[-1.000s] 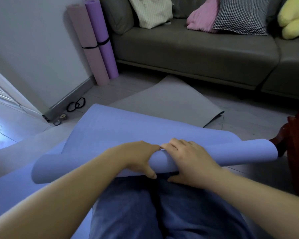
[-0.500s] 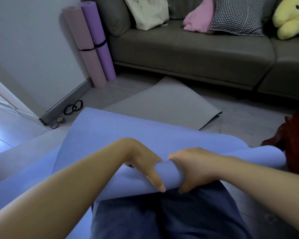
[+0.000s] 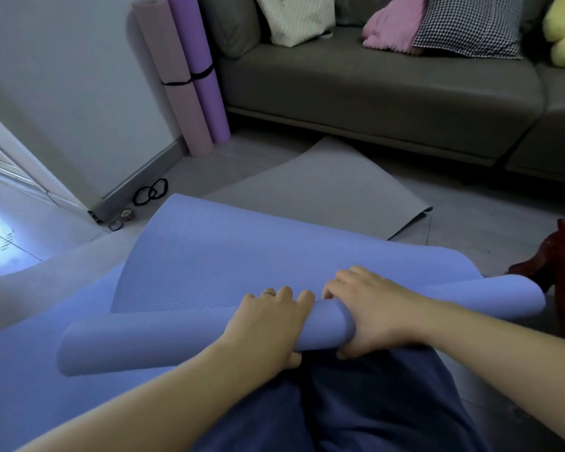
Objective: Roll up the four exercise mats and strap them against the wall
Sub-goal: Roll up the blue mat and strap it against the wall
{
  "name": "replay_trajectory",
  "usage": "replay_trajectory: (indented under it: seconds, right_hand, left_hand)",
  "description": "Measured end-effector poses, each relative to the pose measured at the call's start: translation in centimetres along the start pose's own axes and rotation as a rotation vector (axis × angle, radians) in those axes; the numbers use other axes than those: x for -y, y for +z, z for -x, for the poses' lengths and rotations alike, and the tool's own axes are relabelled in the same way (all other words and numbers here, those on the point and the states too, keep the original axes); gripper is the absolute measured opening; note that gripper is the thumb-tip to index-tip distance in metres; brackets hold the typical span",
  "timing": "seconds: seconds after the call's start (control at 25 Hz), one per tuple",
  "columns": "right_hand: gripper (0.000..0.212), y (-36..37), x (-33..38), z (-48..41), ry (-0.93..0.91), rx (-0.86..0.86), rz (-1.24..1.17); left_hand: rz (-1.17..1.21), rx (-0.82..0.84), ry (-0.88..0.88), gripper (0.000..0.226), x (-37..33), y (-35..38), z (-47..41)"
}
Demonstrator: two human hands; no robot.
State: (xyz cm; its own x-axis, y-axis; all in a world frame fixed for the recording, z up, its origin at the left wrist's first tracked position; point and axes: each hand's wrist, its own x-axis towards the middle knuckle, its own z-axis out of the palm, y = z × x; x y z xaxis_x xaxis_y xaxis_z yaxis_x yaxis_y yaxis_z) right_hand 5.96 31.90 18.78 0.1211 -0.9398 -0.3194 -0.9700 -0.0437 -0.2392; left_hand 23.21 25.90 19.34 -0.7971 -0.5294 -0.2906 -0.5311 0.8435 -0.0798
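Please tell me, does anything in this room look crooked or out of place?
Nothing is spilled or damaged. The grey mat lies unrolled, askew to the sofa, and its right corner seems lifted. Black strap loops lie loose on the floor by the wall.

The left hand (image 3: 268, 321) and right hand (image 3: 372, 308) rolled back and re-gripped over the top of the blue mat (image 3: 144, 344), fingers curled over its far side.
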Motion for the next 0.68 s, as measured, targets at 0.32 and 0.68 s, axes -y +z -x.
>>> replay_trajectory:
  seconds: [0.32, 0.68]
  right_hand:
    - [0.044, 0.3, 1.1, -0.8, 0.001, -0.218, 0.151]
    - [0.044, -2.5, 1.2, -0.6, 0.049, 0.21, -0.068]
  left_hand:
    - [0.38, 0.427, 0.061, 0.061, 3.2, -3.5, -3.5]
    - [0.028, -0.101, 0.038, 0.061, 0.4, -1.2, 0.4]
